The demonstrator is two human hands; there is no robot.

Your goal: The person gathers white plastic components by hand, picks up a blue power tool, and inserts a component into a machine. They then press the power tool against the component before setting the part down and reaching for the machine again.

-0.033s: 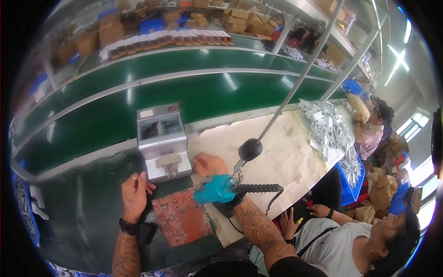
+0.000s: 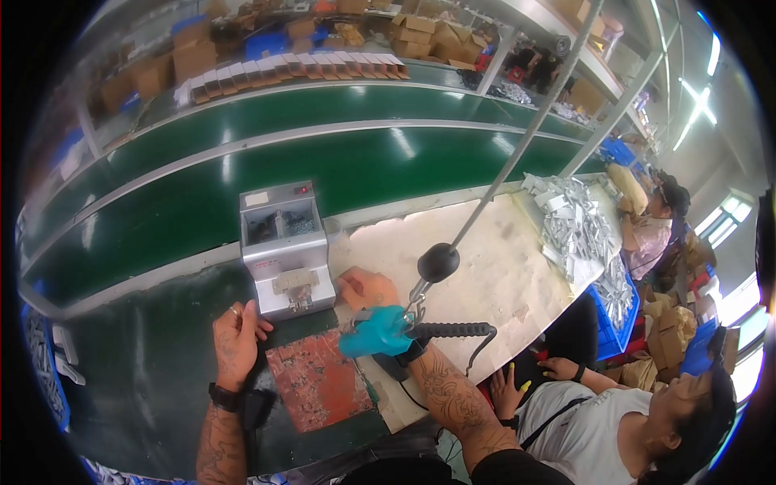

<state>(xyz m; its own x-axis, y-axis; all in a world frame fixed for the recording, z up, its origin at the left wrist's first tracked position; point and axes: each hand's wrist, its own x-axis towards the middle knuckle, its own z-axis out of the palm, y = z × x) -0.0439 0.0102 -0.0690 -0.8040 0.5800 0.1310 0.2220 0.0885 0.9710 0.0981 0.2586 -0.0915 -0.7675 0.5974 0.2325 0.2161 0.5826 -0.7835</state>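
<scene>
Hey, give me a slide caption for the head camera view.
Left hand and right hand flank a silver machine, with a teal tool hanging close by the right.

- On the bench (image 2: 145, 364), the machine (image 2: 275, 263); behind it, the conveyor (image 2: 339, 158).
- Before the machine, the mat (image 2: 315, 388).
- Over there, right: heaped metal pieces (image 2: 572, 226), a crate (image 2: 609, 335) just beside them.

Single head view, left fisheye of a head-worn pair, upright, unmirrored. Looks forward and steeply down over dark green flat worktable (image 2: 145, 372). Bare tattooed forearms (image 2: 454, 396) enter from lower edge, near lens. Silver box-shaped metal machine (image 2: 287, 257) mid-range, left of centre. Long glossy green conveyor belt (image 2: 339, 168) beyond, bowed by lens. Brown cardboard boxes (image 2: 194, 58) far off, along top. Wide coverage, corners blacked out.
</scene>
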